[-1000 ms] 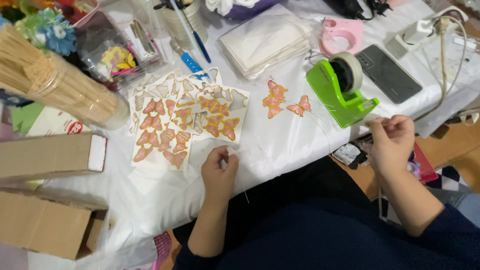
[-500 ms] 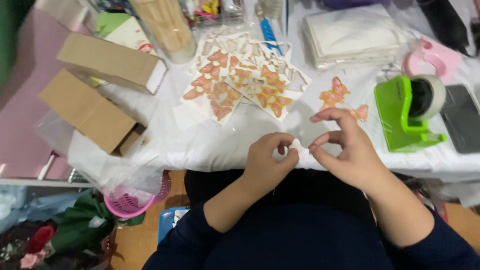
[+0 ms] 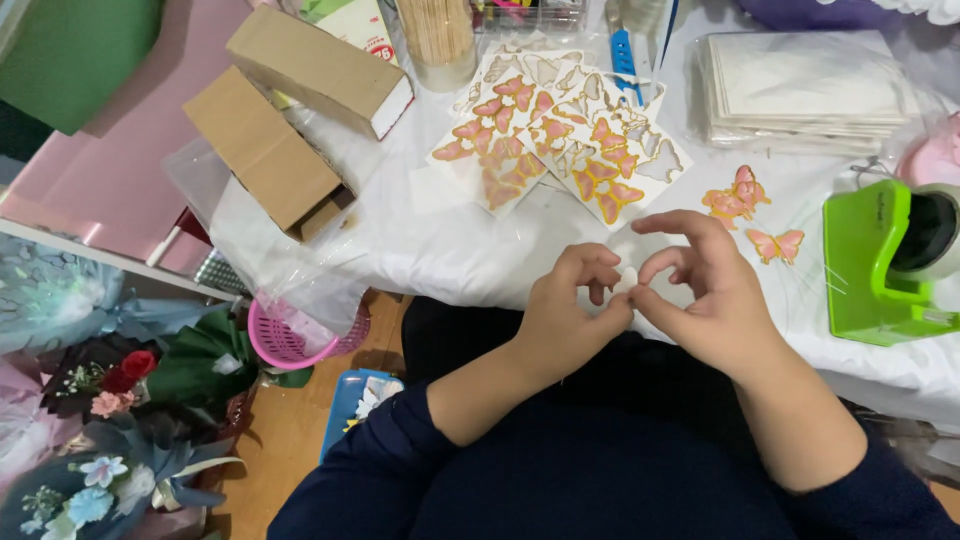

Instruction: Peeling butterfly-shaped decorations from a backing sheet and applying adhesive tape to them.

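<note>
Half a second ago the two hands were only meeting at the near edge of the desk; now the left hand [image 3: 575,310] and right hand [image 3: 700,295] have closed in until thumb and fingertips press together, pinching a small pale, almost clear scrap [image 3: 627,283] between them, which looks like a short strip of tape. A second back the right hand was out beside the bright green plastic tape dispenser [image 3: 885,265], so the piece seems to have been pulled from there and brought to the middle, where both hands now work it. Each hand is curled shut in a fine pinch on that scrap, the other fingers loosely arched.

Just beyond the fingers, on the white cloth-covered desk [image 3: 420,240], lie glossy die-cut sheets of pink and orange paper butterflies with gold edges [image 3: 555,140], partly emptied. Two loose orange paper butterflies [image 3: 750,215] sit apart toward the dispenser. A stack of thin white sheets in clear film [image 3: 800,90] lies behind. Two plain brown cardboard boxes [image 3: 280,130] rest at the left, and a clear jar of pale wooden sticks [image 3: 437,35] stands upright beside them
</note>
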